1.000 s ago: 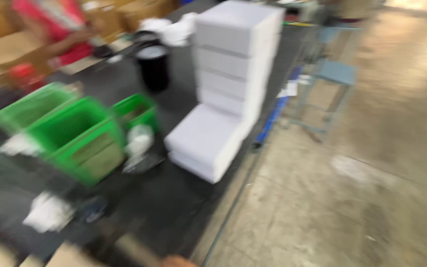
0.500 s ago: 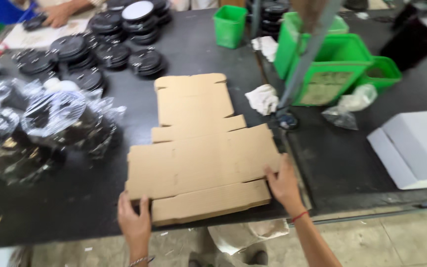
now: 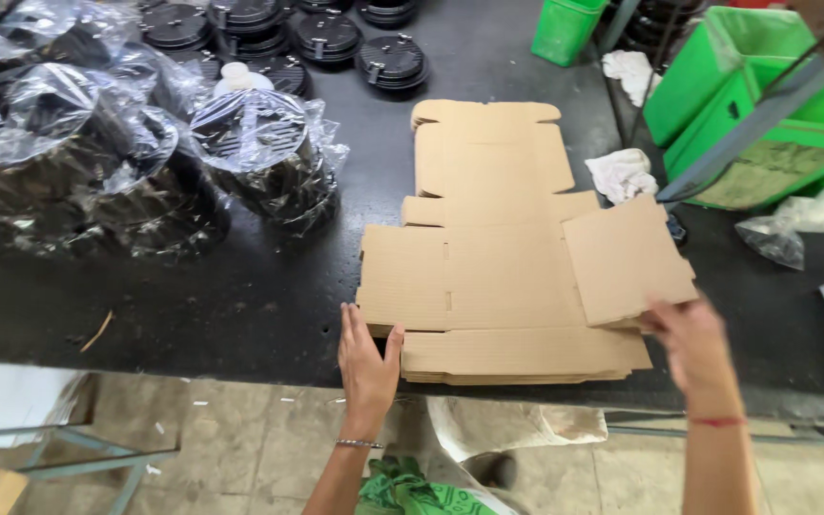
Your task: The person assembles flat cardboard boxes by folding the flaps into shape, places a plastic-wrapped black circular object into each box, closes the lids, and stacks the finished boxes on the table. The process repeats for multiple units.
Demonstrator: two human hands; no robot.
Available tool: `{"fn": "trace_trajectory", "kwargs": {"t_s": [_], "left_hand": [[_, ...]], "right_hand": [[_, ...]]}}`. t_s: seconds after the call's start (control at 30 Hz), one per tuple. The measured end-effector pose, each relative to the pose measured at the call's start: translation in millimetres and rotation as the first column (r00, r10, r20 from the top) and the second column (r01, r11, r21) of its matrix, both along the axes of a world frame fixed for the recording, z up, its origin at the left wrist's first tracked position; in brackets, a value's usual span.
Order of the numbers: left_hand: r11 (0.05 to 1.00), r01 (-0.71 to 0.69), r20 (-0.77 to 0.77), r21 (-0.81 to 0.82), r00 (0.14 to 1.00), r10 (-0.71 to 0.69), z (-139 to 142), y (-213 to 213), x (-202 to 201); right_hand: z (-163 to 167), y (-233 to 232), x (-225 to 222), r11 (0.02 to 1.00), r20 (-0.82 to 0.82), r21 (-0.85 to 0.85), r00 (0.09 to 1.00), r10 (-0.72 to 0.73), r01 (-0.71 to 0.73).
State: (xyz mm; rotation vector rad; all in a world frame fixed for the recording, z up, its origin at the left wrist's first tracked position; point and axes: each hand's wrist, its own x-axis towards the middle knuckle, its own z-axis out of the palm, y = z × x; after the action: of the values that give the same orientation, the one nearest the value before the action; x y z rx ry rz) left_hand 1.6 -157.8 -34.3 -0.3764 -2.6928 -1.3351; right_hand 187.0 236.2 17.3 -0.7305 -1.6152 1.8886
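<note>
Left hand: my left hand (image 3: 367,360) is lying flat and open, fingers together, pressing against the near left edge of the flat cardboard box blank (image 3: 488,277) (thumb splayed out to the right along the lower flap).
Right hand: my right hand (image 3: 690,341) is gripping the blank's right side panel (image 3: 625,257) at its near corner, and that panel is tilting up off the rest of the sheet.
Cardboard: the blank is lying unfolded on the black worktable (image 3: 240,296), close to the near edge, its long axis running away from me; it seems to be sitting on a thin stack of similar sheets (I am seeing layered edges at the front).
Left of the blank: clear plastic bags of black round parts (image 3: 259,157) are sitting well apart from my left hand.
Far side: stacks of black round lids (image 3: 391,62) are standing beyond the blank's far flap.
Right side: a white rag (image 3: 622,174) is lying just beside the blank, with green plastic bins (image 3: 765,124) behind it.
</note>
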Motion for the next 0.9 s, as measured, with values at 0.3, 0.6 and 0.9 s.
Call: {"fn": "trace_trajectory", "kwargs": {"t_s": [0.3, 0.6, 0.9], "left_hand": [[0.537, -0.248, 0.38, 0.806, 0.913, -0.149, 45.6, -11.7, 30.8], [0.431, -0.54, 0.691, 0.723, 0.547, -0.473, 14.1, 39.8, 1.9], [0.865, 0.471, -0.116, -0.172, 0.863, -0.492, 19.3, 129.6, 29.4]], "right_hand": [[-35.2, 31.9, 22.6, 0.951, 0.015, -0.269, 0.988, -0.156, 0.154], [-72.9, 7.4, 10.4, 0.918, 0.066, -0.355, 0.984, -0.167, 0.18], [-84.2, -81.7, -58.7, 0.991, -0.085, 0.111, 0.993, 0.08, -0.07]]}}
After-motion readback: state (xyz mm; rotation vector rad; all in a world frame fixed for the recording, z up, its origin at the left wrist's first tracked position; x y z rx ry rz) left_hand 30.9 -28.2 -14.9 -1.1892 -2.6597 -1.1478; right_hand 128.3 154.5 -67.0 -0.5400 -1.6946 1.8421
